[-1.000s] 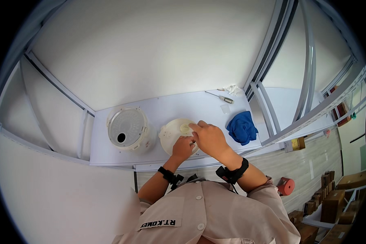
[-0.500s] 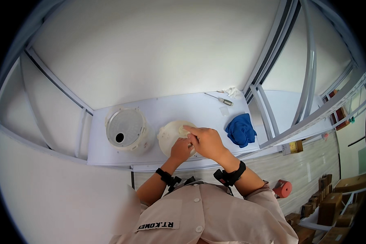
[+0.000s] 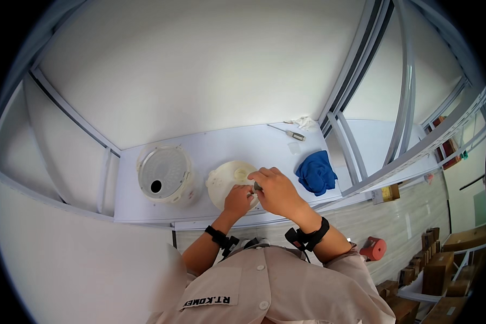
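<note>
Grey bit (image 3: 257, 186) pinched by right hand (image 3: 278, 192) over lid (image 3: 219, 182)!
Left hand (image 3: 237, 200): hold can't be told; disc (image 3: 168, 164) ringed by bucket (image 3: 184, 194).

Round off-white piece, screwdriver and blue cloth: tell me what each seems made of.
Round off-white piece: likely smooth plastic; pale body, moulded-looking edge tab.
Screwdriver: probably metal shaft, thin, grey; handle perhaps plastic, finish unclear.
Blue cloth: matt fabric, soft folds; fibre unclear.
</note>
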The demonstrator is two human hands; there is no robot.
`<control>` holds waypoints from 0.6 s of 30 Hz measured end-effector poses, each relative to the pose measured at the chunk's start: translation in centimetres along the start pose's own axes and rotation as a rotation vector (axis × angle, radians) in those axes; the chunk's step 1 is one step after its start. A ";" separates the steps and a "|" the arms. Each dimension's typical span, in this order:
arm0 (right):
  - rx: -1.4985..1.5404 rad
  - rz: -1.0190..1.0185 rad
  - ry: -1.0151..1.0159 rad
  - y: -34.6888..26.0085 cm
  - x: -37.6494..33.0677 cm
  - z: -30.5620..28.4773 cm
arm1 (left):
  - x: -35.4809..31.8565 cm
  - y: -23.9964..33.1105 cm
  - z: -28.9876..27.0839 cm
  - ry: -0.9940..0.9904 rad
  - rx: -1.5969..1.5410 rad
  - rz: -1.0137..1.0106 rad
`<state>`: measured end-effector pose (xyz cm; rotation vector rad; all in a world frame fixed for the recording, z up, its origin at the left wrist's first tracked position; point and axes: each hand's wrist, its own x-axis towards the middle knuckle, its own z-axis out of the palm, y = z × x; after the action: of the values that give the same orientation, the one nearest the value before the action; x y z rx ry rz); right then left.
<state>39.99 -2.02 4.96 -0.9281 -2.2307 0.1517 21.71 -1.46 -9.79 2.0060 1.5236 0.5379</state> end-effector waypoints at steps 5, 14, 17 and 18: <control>-0.146 0.352 -0.141 -3.0 0.5 -0.9 | -0.1 -0.2 0.2 0.014 -0.010 0.014; -0.112 0.320 -0.138 -2.4 -1.0 -0.5 | -0.3 0.3 0.1 0.076 -0.012 0.101; -0.055 0.318 -0.078 -2.5 -0.8 -0.7 | -0.3 -0.2 0.5 0.090 -0.002 0.094; -0.045 0.340 -0.064 -2.6 -0.7 -0.7 | -0.3 -0.3 0.6 0.083 -0.003 0.086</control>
<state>39.32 -4.50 6.02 -1.3390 -2.1247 0.2907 21.77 -1.82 -10.50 2.0777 1.4885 0.6655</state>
